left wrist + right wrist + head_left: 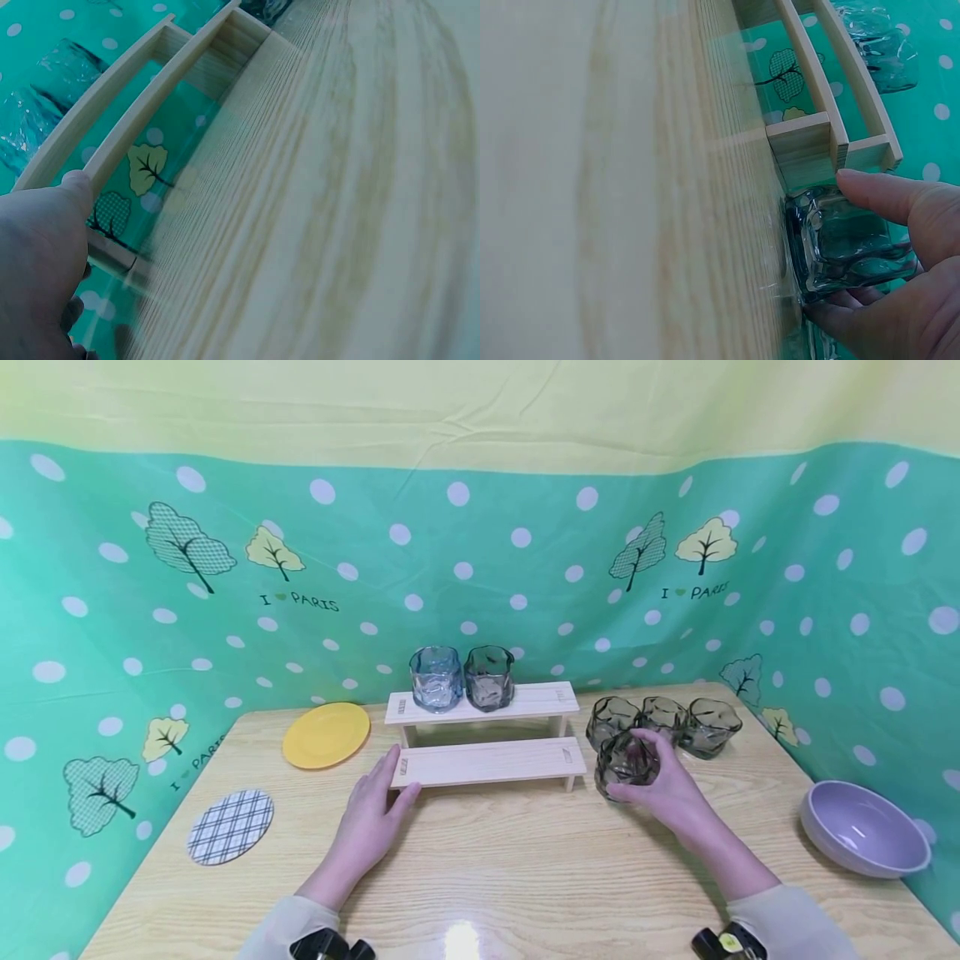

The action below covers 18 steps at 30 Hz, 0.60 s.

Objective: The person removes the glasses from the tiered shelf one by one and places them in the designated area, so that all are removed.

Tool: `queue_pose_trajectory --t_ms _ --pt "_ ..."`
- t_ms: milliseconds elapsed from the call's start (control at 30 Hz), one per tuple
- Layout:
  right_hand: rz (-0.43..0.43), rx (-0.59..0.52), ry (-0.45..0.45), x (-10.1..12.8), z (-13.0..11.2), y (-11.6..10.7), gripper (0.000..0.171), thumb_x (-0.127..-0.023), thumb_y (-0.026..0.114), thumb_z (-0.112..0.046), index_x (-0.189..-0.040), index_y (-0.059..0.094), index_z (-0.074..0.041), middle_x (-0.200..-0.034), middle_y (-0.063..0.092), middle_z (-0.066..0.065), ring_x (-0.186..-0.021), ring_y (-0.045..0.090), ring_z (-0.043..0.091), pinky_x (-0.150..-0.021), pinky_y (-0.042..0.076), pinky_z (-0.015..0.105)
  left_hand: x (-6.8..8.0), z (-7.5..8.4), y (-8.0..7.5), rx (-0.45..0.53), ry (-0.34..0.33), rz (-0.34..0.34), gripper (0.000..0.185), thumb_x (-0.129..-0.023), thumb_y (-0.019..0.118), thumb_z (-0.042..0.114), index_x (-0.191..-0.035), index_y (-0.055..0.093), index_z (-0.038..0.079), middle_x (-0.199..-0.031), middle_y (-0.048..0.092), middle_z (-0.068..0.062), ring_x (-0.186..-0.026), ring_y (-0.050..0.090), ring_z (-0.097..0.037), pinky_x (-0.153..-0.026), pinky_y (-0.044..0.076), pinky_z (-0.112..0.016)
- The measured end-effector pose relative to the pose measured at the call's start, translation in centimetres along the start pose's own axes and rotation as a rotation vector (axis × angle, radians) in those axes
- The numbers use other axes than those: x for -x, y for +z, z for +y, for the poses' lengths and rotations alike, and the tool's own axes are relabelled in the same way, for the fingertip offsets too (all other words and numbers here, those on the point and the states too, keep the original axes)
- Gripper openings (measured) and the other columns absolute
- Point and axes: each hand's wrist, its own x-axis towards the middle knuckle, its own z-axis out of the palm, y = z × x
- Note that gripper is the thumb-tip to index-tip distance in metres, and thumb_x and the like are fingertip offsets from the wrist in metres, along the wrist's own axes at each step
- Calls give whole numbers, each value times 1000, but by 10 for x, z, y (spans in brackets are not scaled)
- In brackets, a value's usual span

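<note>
Head view gives me the whole layout, so I'm taking the two-step wooden rack [487, 760] as my landmark. My right hand [663, 785] is just off the rack's right end, fingers curled around a smoky grey glass [626, 762] that stands on the worktop [525, 860]; in the right wrist view the thumb [885, 193] lies over its top and the fingers wrap underneath, with the glass [847, 251] just beside the rack's end post [810, 150]. My left hand [371, 822] rests at the rack's left end, fingers straight and relaxed, with the fingertips against the lower step; the left wrist view shows a fingertip [75, 184] touching the step's edge [150, 112].

On the rack's upper step stand a blue glass [436, 677] and a grey glass [489, 677], side by side. Three more grey glasses [663, 722] cluster right of the rack, behind the held one. A yellow plate [326, 735] lies left of the rack, a checked coaster [230, 827] further left and nearer me, and a lilac bowl [866, 828] far to the right.
</note>
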Motion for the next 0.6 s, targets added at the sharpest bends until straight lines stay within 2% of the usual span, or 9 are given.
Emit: queue_pose_trajectory --t_ms 600 --pt "7 -26 -8 0 -1 1 120 -88 96 -23 -177 16 -19 -181 -1 31 -157 16 67 -120 24 84 0 -1 1 3 2 5 77 -115 63 39 -174 30 3 -172 37 -28 -161 32 -47 -133 17 -66"
